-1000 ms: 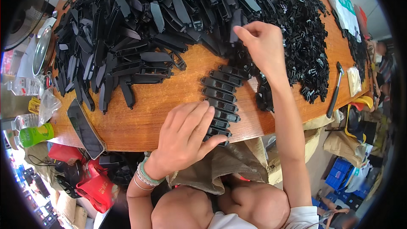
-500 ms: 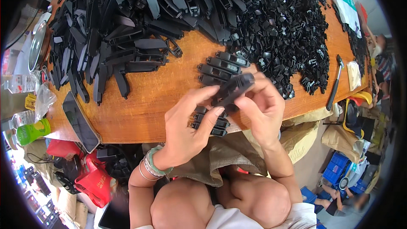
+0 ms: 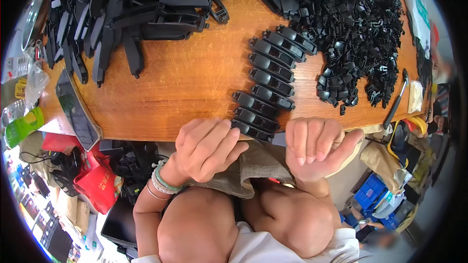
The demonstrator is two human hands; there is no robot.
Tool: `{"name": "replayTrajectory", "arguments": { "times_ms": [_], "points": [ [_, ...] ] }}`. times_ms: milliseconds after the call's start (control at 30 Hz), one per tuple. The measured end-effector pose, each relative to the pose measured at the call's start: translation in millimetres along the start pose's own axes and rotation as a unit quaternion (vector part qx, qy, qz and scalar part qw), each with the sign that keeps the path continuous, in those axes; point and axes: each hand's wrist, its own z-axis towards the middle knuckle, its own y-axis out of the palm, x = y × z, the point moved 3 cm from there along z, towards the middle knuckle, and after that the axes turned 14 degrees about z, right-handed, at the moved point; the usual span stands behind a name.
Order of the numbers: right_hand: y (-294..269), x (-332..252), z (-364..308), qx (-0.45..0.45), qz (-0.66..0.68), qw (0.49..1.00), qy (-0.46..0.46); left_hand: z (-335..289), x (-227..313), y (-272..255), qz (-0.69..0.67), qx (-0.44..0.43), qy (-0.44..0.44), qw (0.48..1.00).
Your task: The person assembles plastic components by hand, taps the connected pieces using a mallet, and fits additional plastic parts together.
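A curved row of several long black plastic housings [image 3: 271, 72] lies on the wooden table, running back from its front edge. My left hand [image 3: 207, 150] is at the left of the row's near end, fingers bent and drawn together, with fingertips close to the nearest housing; whether they touch it I cannot tell. To the right of that end my right hand [image 3: 317, 146] hangs over the table edge. Its fingers curl downward, the thumb stretches away to the right, and nothing shows in it. Both palms are hidden.
A heap of long black covers [image 3: 161, 14] fills the back left, and a pile of small black clips [image 3: 356, 39] the back right. A phone [image 3: 75, 109] lies near the left edge. A black-handled tool [image 3: 397, 102] lies at the right. Brown cloth [image 3: 243, 165] covers my lap.
The black housing held between both hands has left them, and the row now lies uncovered. My hands have come apart and drawn back to the table edge. The view has shifted.
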Motion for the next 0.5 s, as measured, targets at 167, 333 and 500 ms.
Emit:
{"name": "replayTrajectory", "arguments": {
  "times_ms": [167, 333, 500],
  "points": [
    [-1, 18, 1, -0.056, -0.033, 0.997, -0.052, -1, -1, 8, 0.011, -0.004, 0.034, 0.999],
    [1, 26, -5, -0.136, -0.122, 0.975, -0.126, -2, -2, 11, 0.008, -0.005, 0.046, 0.999],
    [7, 28, -4, -0.166, -0.164, 0.963, -0.133, 2, -1, 12, -0.004, 0.007, 0.047, 0.999]
  ]
}}
